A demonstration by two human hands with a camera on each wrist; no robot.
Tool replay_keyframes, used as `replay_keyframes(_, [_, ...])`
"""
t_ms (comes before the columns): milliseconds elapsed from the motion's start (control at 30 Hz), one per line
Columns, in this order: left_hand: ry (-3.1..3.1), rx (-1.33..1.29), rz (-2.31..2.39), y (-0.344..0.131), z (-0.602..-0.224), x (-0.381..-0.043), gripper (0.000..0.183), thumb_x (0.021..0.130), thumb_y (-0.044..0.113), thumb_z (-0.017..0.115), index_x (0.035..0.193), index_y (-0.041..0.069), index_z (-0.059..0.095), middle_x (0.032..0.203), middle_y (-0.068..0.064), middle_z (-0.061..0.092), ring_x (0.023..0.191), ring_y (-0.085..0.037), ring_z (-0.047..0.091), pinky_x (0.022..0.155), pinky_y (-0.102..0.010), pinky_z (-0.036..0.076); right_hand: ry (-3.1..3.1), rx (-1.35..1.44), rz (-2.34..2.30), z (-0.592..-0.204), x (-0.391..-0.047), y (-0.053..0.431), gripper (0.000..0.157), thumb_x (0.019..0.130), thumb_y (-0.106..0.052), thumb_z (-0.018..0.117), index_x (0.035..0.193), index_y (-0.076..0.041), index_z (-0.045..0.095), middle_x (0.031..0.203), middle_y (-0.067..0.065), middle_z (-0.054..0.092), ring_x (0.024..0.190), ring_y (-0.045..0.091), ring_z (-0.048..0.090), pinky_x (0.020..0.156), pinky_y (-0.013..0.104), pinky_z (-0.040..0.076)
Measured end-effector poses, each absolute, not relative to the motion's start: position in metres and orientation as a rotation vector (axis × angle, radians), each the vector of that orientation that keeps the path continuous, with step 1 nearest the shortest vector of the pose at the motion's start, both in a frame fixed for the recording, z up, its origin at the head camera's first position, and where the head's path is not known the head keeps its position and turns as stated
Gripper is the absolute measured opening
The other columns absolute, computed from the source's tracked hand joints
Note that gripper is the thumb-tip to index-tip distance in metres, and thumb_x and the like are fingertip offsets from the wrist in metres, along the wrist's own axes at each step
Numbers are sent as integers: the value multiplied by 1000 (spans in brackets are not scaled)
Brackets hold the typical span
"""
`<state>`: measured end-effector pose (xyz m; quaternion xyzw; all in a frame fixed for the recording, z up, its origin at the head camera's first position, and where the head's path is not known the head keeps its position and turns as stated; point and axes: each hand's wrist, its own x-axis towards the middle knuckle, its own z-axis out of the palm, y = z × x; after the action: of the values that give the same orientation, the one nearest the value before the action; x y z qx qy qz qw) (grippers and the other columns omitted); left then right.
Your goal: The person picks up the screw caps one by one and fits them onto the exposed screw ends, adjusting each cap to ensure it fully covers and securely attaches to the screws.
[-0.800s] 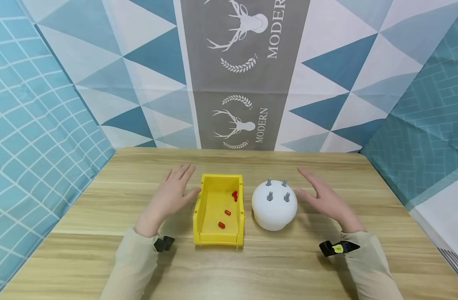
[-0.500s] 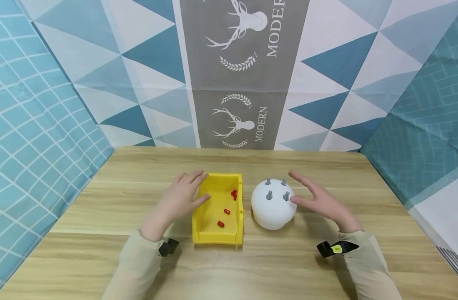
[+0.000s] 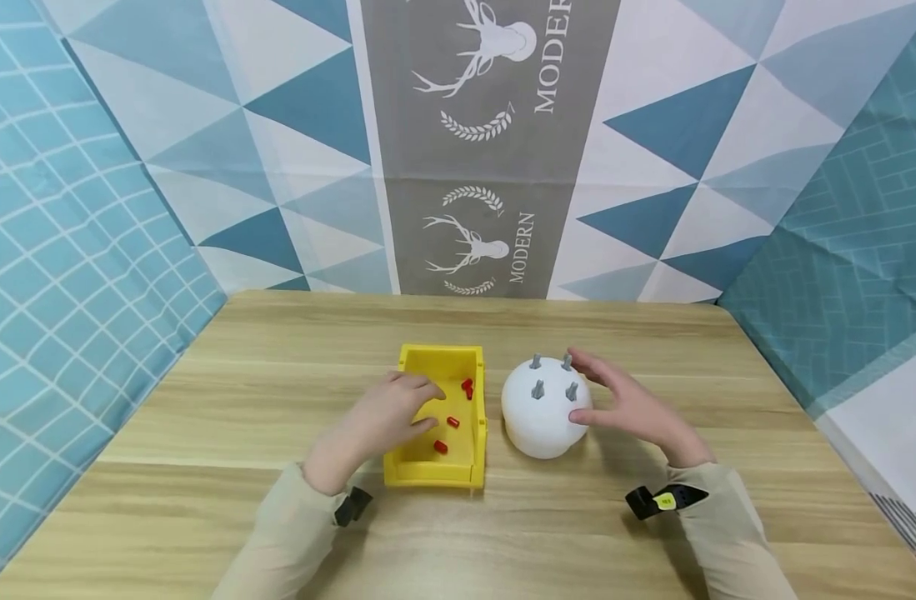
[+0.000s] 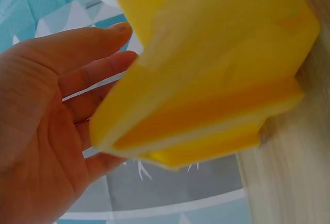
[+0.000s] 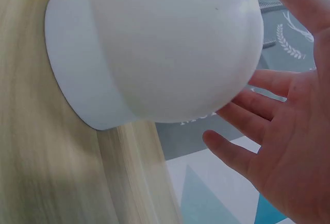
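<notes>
A yellow plastic bin (image 3: 433,477) sits on the table with several small red capsule-shaped pieces (image 3: 453,422) inside. Over its left wall reaches my left hand (image 3: 382,421), fingers loosely bent above the inside, holding nothing. In the left wrist view, the bin's wall (image 4: 221,54) hides some of that hand's fingertips. To the right of the bin stands a white dome-shaped object (image 3: 542,429) on a white base, with several grey ridged pegs (image 3: 538,389) sticking out of its top. My right hand (image 3: 641,410) is at the dome's right side, thumb and fingers spread, fingertips close to its upper surface.
The wooden table (image 3: 548,533) carries the bin and the dome side by side. A patterned cloth backdrop (image 3: 473,167) rises behind its far edge, with blue tiled cloth (image 3: 75,250) on the left. Both wrists wear black straps (image 3: 666,501).
My left hand has moved right, from beside the bin to over it. My right hand has shifted left, closer over the dome. The bin, red pieces and dome stay in place.
</notes>
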<state>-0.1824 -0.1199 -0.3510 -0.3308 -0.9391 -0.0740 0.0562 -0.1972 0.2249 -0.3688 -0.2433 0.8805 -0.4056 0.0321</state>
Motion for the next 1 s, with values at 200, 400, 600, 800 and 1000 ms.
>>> replay_keyframes(200, [-2840,-1094,-261,-114,-358,-180,24,78,22,69,101,13,65,97,0,65,93,-18,59,94,-41,40,2698,-776,-1259,-373,-197,221,90,71,-32,76,142,-8,26,143,13,33,125,39,38,98,59,30])
replay_keyframes(400, [-2854,-1164,-246,-109,-364,-180,17,79,22,69,95,16,67,93,4,64,89,-16,58,91,-39,40,2697,-796,-1242,-375,-199,219,95,69,-31,78,143,-6,23,143,15,30,124,37,38,97,54,35])
replay_keyframes(600, [-2898,-1214,-180,-106,-370,-178,14,80,22,68,93,17,67,96,5,65,89,-15,60,88,-37,41,2691,-788,-1224,-376,-197,216,98,67,-31,79,143,-6,22,141,15,31,123,36,39,95,53,36])
replay_keyframes(800, [-2907,-1214,-114,-105,-374,-177,10,80,24,68,88,18,69,88,8,65,82,-11,58,87,-35,39,2698,-769,-1218,-376,-198,215,97,67,-33,79,142,-6,24,144,13,30,125,33,38,97,53,35])
replay_keyframes(1000, [-2869,-1206,-15,-103,-375,-177,2,78,22,70,77,21,69,72,10,56,72,-9,53,84,-35,39,2692,-773,-1224,-377,-201,215,95,68,-32,79,142,-7,25,145,12,29,124,32,39,97,53,35])
